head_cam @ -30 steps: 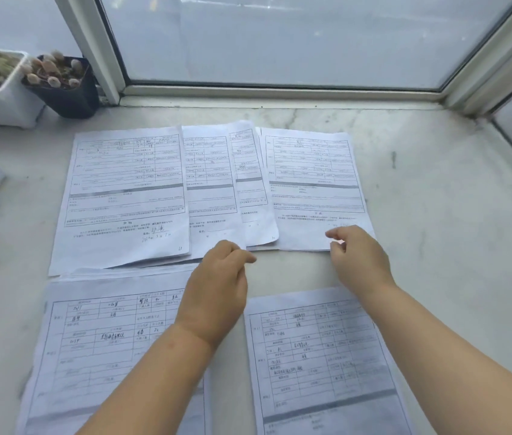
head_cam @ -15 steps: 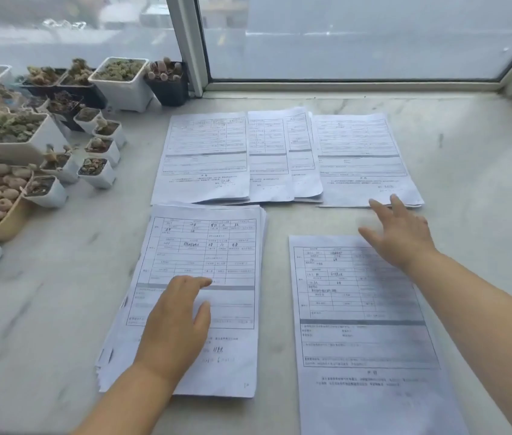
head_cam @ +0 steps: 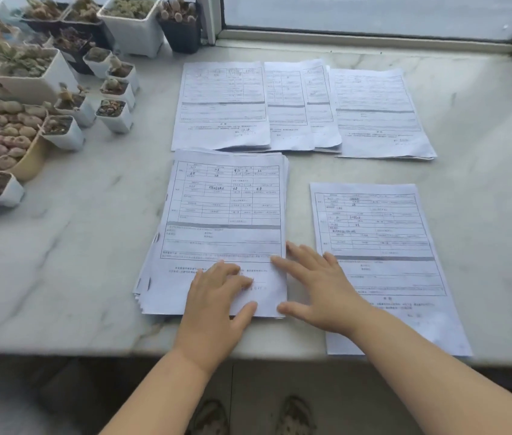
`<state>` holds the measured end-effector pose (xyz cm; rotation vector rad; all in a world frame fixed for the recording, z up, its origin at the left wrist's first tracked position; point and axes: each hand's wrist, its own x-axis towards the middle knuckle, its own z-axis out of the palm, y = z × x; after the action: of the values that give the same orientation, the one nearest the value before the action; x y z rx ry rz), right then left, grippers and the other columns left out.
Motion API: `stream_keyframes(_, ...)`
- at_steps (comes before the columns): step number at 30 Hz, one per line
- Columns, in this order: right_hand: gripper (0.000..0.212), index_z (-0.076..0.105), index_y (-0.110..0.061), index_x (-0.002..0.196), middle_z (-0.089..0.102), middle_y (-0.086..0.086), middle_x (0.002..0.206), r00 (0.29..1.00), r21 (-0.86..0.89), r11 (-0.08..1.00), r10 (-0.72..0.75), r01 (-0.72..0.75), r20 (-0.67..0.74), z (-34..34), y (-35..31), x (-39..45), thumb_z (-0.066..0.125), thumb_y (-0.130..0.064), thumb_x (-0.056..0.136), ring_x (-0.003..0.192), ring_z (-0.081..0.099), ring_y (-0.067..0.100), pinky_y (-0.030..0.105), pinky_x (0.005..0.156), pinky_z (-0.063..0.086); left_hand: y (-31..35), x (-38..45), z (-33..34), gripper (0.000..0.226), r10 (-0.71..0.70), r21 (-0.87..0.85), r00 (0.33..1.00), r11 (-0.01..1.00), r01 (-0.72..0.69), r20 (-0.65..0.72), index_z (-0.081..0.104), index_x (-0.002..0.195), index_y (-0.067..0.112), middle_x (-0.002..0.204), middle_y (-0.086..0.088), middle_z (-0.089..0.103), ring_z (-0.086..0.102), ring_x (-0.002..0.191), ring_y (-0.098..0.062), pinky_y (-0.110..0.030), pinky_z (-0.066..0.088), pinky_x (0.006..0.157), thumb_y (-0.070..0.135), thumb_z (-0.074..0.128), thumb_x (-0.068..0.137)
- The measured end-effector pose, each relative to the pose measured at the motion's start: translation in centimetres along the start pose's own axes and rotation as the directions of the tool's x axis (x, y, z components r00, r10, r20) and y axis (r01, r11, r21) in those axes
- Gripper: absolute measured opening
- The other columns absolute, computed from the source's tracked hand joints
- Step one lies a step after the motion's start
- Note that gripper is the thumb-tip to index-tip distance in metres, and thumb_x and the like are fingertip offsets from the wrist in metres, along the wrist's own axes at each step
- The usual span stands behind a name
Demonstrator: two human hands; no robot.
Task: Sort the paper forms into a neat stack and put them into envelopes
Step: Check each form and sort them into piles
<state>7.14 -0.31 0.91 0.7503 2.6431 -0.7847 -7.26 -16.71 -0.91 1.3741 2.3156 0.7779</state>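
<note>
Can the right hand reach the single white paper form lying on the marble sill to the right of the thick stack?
Probably yes: the right hand lies partly over the single white paper form already, and nothing lies on it.

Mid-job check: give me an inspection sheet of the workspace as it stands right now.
Surface: marble sill, papers spread over it.
Job's things: thick stack of forms, edges uneven; single form to its right, overhanging the near edge; overlapping forms fanned in the far row. Envelopes: nothing seen.
Clutter: succulent pots at far left, apart from the papers.
Grippers: left hand flat on the stack's lower part; right hand spread at the stack's right edge, fingers straight.
Cables: nothing seen.
Surroundings: window frame behind; floor and shoes below the sill.
</note>
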Motion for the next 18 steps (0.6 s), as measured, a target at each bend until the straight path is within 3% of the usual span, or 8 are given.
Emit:
stream_keyframes(2,0.074,0.017,-0.053,0.146,-0.003,-0.022,0.16,1.0,0.006,1.0,0.018,-0.018,-0.014,0.3,0.0,0.1,0.058,-0.059,0.085,0.148,-0.006,0.007,0.034,0.116,-0.012,-0.5,-0.5,0.0,0.045,-0.003,-0.06,1.0,0.998,0.004,0.021,0.066,0.107,0.026,0.122,0.01,0.054,0.04,0.128,-0.012,-0.041,0.025,0.111,0.053,0.051,0.075)
stream_keyframes(6,0.065,0.032,-0.05,0.141,0.011,-0.019,0.159,0.994,0.053,0.997,0.052,-0.047,-0.099,0.8,-0.3,0.7,0.062,-0.055,0.083,0.148,0.004,0.009,0.039,0.118,-0.006,-0.9,-0.4,-0.6,0.057,-0.018,-0.165,0.999,0.986,0.024,0.035,0.067,0.11,0.026,0.127,0.022,0.047,0.026,0.13,0.007,-0.028,0.012,0.114,0.062,0.05,0.069)
stream_keyframes(10,0.071,0.042,-0.046,0.135,0.024,-0.017,0.154,0.978,0.128,0.99,0.082,-0.058,-0.191,1.5,-0.8,0.9,0.057,-0.068,0.07,0.144,0.017,0.008,0.041,0.118,0.001,-0.9,-0.3,-0.3,0.045,-0.028,-0.179,1.0,0.983,0.03,0.011,0.071,0.099,0.024,0.121,0.02,0.051,0.041,0.13,-0.009,-0.039,0.025,0.114,0.054,0.056,0.068)
stream_keyframes(12,0.072,0.046,-0.036,0.135,0.038,-0.012,0.147,0.95,0.202,0.976,0.141,-0.086,-0.278,1.7,-1.3,0.8,0.07,-0.059,0.072,0.137,0.032,0.01,0.037,0.116,0.014,-0.7,-0.1,-0.3,0.025,-0.084,-0.245,0.997,0.966,0.08,-0.004,0.071,0.087,0.02,0.115,0.02,0.055,0.041,0.123,0.002,-0.033,0.027,0.112,0.04,0.066,0.073)
stream_keyframes(14,0.061,0.051,-0.026,0.127,0.055,-0.008,0.125,0.886,0.346,0.93,0.259,-0.122,-0.384,1.4,-1.9,0.4,0.077,-0.045,0.075,0.114,0.051,0.011,0.028,0.098,0.035,-0.6,0.1,-0.4,0.009,-0.137,-0.294,0.99,0.947,0.126,-0.017,0.067,0.076,0.015,0.109,0.021,0.057,0.041,0.115,0.01,-0.014,0.028,0.103,0.023,0.071,0.079)
stream_keyframes(15,0.051,0.052,-0.027,0.12,0.06,-0.009,0.112,0.86,0.447,0.882,0.337,-0.147,-0.383,1.0,-2.2,0.2,0.076,-0.042,0.078,0.099,0.055,0.01,0.025,0.086,0.04,-0.6,0.2,-0.5,0.012,-0.172,-0.313,0.985,0.937,0.156,-0.025,0.065,0.073,0.014,0.105,0.023,0.059,0.046,0.11,0.009,-0.006,0.029,0.095,0.02,0.07,0.081)
stream_keyframes(16,0.042,0.051,-0.028,0.112,0.062,-0.008,0.101,0.853,0.539,0.823,0.403,-0.179,-0.333,0.6,-2.3,0.0,0.074,-0.04,0.08,0.088,0.057,0.009,0.024,0.075,0.042,-0.5,0.3,-0.7,0.015,-0.207,-0.34,0.978,0.922,0.183,-0.036,0.063,0.072,0.013,0.1,0.024,0.061,0.052,0.103,0.006,-0.003,0.031,0.087,0.023,0.067,0.083)
stream_keyframes(18,0.034,0.048,-0.029,0.106,0.064,-0.006,0.089,0.869,0.607,0.747,0.46,-0.27,-0.18,0.0,-2.4,-0.3,0.072,-0.036,0.082,0.078,0.061,0.01,0.023,0.063,0.043,-0.5,0.6,-1.0,0.022,-0.256,-0.411,0.965,0.887,0.208,-0.062,0.06,0.071,0.014,0.087,0.021,0.063,0.057,0.09,0.001,-0.01,0.039,0.077,0.032,0.059,0.082)
